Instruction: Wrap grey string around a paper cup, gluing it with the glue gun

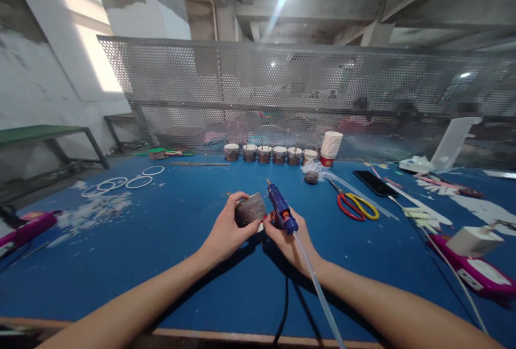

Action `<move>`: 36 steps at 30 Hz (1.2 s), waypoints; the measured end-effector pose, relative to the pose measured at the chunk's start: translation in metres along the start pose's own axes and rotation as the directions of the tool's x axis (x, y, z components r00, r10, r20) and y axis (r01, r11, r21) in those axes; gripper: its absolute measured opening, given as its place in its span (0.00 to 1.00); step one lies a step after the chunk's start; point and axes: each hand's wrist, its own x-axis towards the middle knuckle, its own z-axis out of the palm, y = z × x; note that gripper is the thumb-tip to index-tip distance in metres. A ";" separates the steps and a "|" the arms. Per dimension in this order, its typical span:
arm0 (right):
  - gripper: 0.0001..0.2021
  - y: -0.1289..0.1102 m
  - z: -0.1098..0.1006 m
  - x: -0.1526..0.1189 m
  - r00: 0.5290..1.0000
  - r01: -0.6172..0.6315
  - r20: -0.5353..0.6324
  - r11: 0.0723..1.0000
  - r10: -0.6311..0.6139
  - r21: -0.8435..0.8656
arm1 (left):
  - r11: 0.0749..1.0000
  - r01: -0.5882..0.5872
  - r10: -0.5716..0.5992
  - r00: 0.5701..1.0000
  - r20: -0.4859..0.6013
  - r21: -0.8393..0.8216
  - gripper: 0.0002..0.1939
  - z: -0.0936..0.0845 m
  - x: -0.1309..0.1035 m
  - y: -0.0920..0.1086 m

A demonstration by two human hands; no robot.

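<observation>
My left hand (226, 226) is closed around a cup wrapped in grey-brown twine (250, 210), which lies tilted on its side just above the table. My right hand (296, 244) holds a blue hot glue gun (279, 206), its nozzle pointing up and away from me. A long clear glue stick (316, 284) sticks out of the gun's back end toward me. The thumb and forefinger of my right hand pinch close to the cup's right rim, near a small red and white patch. What lies between those fingertips is too small to make out.
Several twine-wrapped cups (279, 155) line the back, beside stacked paper cups (331, 145). A twine ball (311, 177), scissors (358, 206) and a phone (374, 183) lie right. White rings (139, 182) lie left. Magenta power strips (30, 229) sit at both sides. A perforated metal screen (258, 85) stands behind.
</observation>
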 end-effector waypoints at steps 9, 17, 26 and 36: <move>0.05 0.001 -0.002 0.001 0.999 0.038 -0.029 0.999 -0.039 -0.038 | 1.000 -0.014 0.014 0.999 0.037 -0.006 0.22 0.000 -0.002 0.006; 0.05 0.003 -0.002 0.002 0.999 0.013 -0.040 1.000 -0.014 -0.023 | 0.999 -0.040 0.041 0.999 0.031 -0.021 0.22 -0.002 -0.002 0.008; 0.06 0.003 -0.002 0.003 0.999 -0.014 -0.044 1.000 0.013 -0.004 | 0.998 -0.044 0.046 0.996 0.070 -0.039 0.22 -0.006 -0.002 0.008; 0.07 0.003 -0.004 0.003 0.999 -0.042 -0.030 0.999 0.043 0.023 | 0.980 0.059 -0.046 0.996 0.073 -0.188 0.19 -0.009 0.002 0.003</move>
